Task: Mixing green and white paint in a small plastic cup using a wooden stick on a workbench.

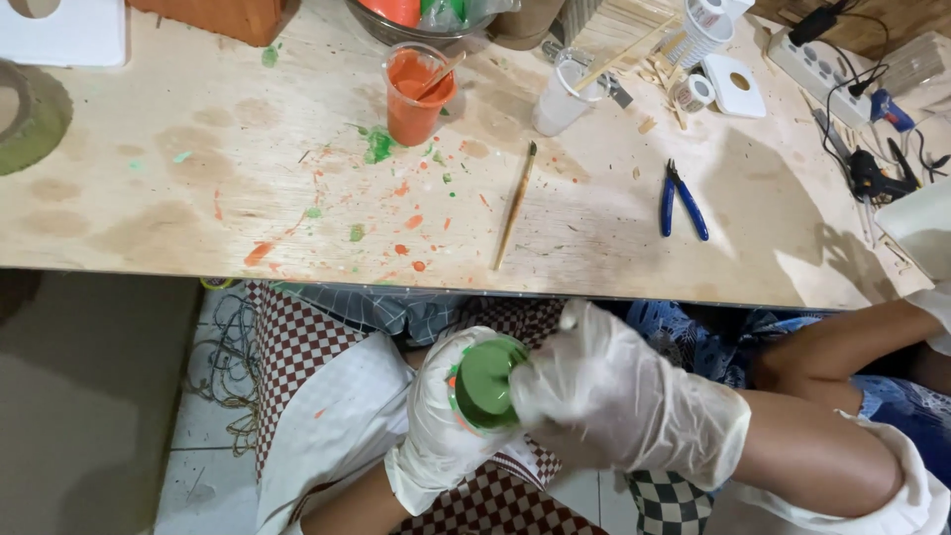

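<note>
HANDS: your gloved left hand [436,426] cups a cup of green paint [485,384] below the surface's [198,178] near edge, fingers wrapped around it; your gloved right hand [614,396] covers its right rim, fingers pressed together | FAR: orange paint cup [414,99]; brush [515,206]; blue pliers [682,203]

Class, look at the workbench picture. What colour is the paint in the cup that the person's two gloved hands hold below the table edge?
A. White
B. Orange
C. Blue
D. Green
D: the cup, gripped between the gloved left hand and right hand, is filled with green paint; the orange paint is in another cup up on the table.
</note>
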